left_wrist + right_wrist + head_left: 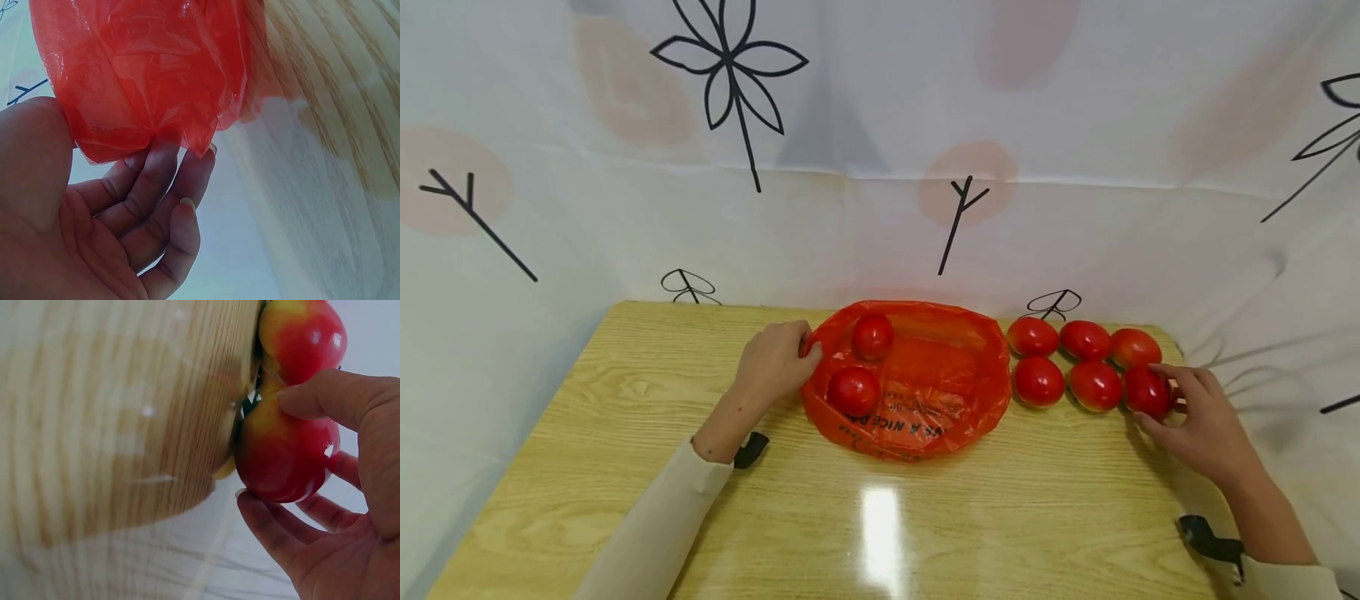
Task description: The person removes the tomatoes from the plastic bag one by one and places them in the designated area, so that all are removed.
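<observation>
A red plastic bag (925, 417) lies with its mouth spread wide near the back of the table. Two glossy red tomatoes (853, 390) are inside it, at its left. At the bag's left rim, my left hand (777, 358) pinches the edge; in the left wrist view the red film (144, 75) hangs over its fingers. Right of the bag stand two rows of red tomatoes (1037, 382). My right hand (1202, 421) grips the front row's rightmost tomato (287, 447) between thumb and fingers. Yellow patches and a bit of dark green show on it up close.
The wooden table (820, 517) ends at the back against a white patterned cloth (880, 233), which also hangs at both sides. Dark straps (1210, 540) sit at both wrists. Another tomato (303, 340) is right beside the gripped one.
</observation>
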A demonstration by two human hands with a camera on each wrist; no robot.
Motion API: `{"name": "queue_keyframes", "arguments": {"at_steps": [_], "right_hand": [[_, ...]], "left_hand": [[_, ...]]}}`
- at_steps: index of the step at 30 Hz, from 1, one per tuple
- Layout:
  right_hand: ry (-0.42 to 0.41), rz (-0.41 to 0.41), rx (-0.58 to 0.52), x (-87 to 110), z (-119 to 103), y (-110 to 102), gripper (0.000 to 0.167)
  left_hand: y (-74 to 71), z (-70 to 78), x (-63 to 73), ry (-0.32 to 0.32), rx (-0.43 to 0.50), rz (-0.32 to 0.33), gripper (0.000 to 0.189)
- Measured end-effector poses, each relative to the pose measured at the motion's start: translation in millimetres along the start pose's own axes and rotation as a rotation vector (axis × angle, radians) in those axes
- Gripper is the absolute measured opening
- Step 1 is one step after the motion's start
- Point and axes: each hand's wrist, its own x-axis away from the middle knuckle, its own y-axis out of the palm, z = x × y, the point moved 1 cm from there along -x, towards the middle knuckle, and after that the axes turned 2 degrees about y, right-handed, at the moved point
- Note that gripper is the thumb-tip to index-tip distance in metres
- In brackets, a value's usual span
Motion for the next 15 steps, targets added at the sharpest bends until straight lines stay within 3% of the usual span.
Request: {"name": "queue_keyframes", "arguments": {"at_steps": [9,15], "right_hand": [[0.030,-0.024,0.020,-1.8,-1.9,0.6,0.077],[0.005,-0.035,0.010,-2.3,-2.9,-1.4,0.077]], "left_hand": [[-1.1,0.2,-0.3,0.004,0.000,-0.005,0.016],[-1.1,0.1,-0.4,0.012,-0.003,-0.001,0.016]]}}
